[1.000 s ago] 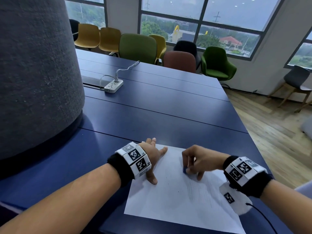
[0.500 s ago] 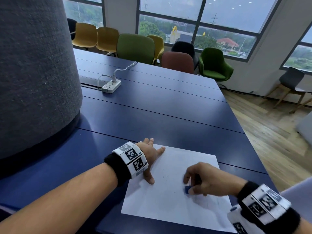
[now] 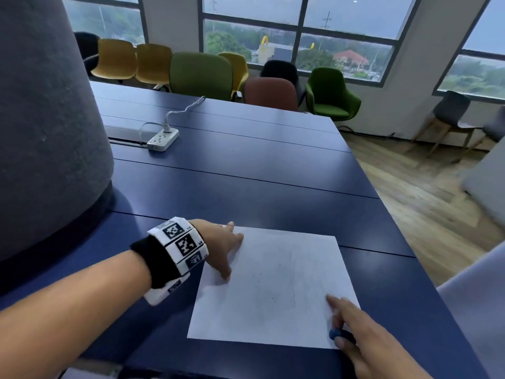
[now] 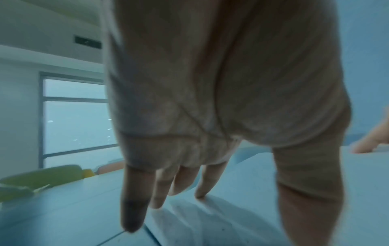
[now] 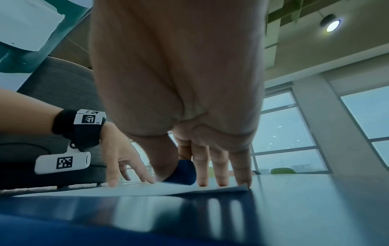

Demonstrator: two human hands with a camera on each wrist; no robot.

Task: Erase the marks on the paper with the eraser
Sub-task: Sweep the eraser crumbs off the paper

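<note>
The right hand [image 3: 363, 335] sits at the near right corner of the paper [image 3: 273, 285], pinching a small blue eraser [image 3: 334, 334] between the thumb and the side of the forefinger, with the other fingers reaching out straight so their tips land on the sheet's edge. In the right wrist view the eraser [image 5: 182, 173] rests low against the paper, and the corner beside the little finger curls up slightly off the table [image 3: 259, 187]. That grip looks chosen for short, firm rubbing, the spare fingertips steadying the hand as it works. Across the sheet, the left hand [image 3: 221, 244] lies flat and spread on the far left corner, fingers straight, holding nothing. I take it as an anchor, so the paper does not slide or crumple under the rubbing. Between the two hands the sheet carries faint grey pencil strokes and smudges down its middle, so the job seems only partly done. The eraser is parked well away from those marks, which suggests the next pass has to travel back toward the centre. Further off, a white power strip [image 3: 163, 140] lies on the blue table, and a row of coloured chairs stands under the windows.
</note>
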